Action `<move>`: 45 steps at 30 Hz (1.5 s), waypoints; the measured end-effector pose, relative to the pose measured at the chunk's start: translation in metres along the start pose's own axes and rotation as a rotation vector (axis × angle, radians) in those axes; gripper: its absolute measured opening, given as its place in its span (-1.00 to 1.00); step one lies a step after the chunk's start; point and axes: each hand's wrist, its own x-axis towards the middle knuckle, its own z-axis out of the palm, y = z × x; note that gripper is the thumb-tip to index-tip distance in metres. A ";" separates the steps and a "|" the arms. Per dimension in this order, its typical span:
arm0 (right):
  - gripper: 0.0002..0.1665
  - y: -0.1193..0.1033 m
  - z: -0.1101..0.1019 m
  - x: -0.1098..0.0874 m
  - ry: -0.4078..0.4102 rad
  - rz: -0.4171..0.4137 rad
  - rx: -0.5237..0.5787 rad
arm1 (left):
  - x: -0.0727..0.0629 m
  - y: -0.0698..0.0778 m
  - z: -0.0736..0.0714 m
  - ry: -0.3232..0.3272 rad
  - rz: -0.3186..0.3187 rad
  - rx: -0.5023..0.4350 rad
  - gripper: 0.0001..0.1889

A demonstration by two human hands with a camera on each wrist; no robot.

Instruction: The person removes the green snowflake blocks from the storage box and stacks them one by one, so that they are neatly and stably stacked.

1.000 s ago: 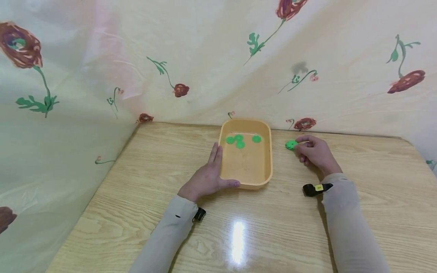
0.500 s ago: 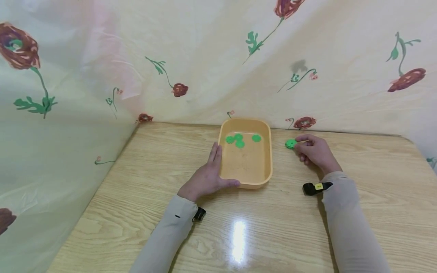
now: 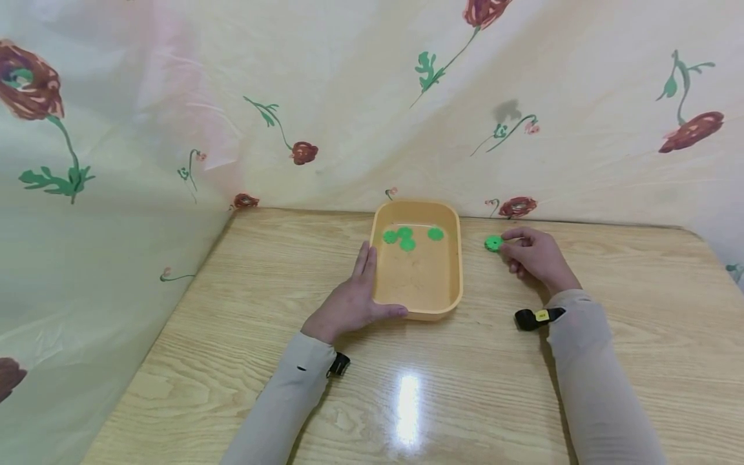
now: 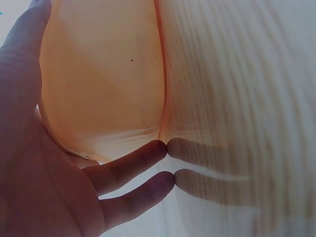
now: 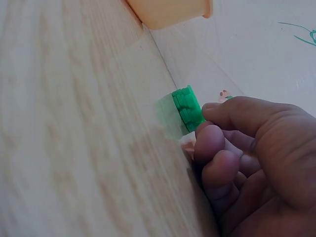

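A yellow-orange plastic tray [image 3: 415, 284] stands on the wooden table, with several flat green notched discs [image 3: 407, 244] lying in its far half. My left hand [image 3: 351, 300] rests against the tray's left wall with straight fingers, the thumb along its front rim. In the left wrist view, two fingertips [image 4: 157, 148] touch the table beside the tray [image 4: 106, 74]. Right of the tray, my right hand [image 3: 536, 258] pinches the edge of a small stack of green notched discs [image 3: 493, 243] between thumb and forefinger. The right wrist view shows the stack [image 5: 186, 108] standing on the table, its layers side-on.
A flower-printed sheet [image 3: 349, 97] hangs behind the wooden table [image 3: 261, 278] and along its left side. The tray's far end is near the table's back edge. Black bands [image 3: 529, 320] with small cameras sit on both wrists.
Both hands, the tray and the disc stack hold nearly the same places. The stack's top face shows slightly more now, and the head view has shifted a little.
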 end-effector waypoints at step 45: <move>-0.34 -0.012 0.010 0.001 -0.040 0.031 -0.217 | -0.003 -0.003 -0.001 -0.016 -0.016 -0.031 0.44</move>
